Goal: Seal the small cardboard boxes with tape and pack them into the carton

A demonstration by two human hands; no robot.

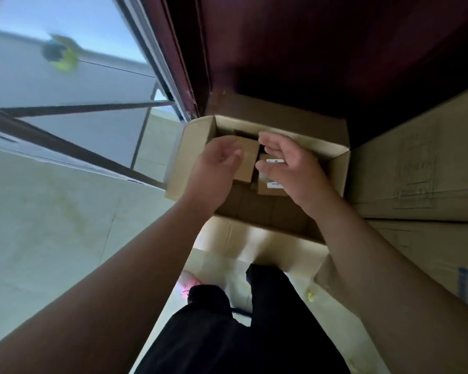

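— Brown small cardboard box (245, 160): what is the grip state?

— Left hand (219, 160): fingers loosely curled against the box's left side. Whether the grip is clamped on it cannot be told. Right hand (287, 163): grip apart, fingers straight, just beside the box, probably to guide it down level.

— Location of the box?

— Within the walls of the open corrugated cardboard carton (338, 171), beside a white-labelled small cardboard box (270, 184) lying lower. The carton stands on the pale floor (52, 225) against stacked large cartons (416, 171). Its flaps are folded outward, which keeps the opening free for loading.
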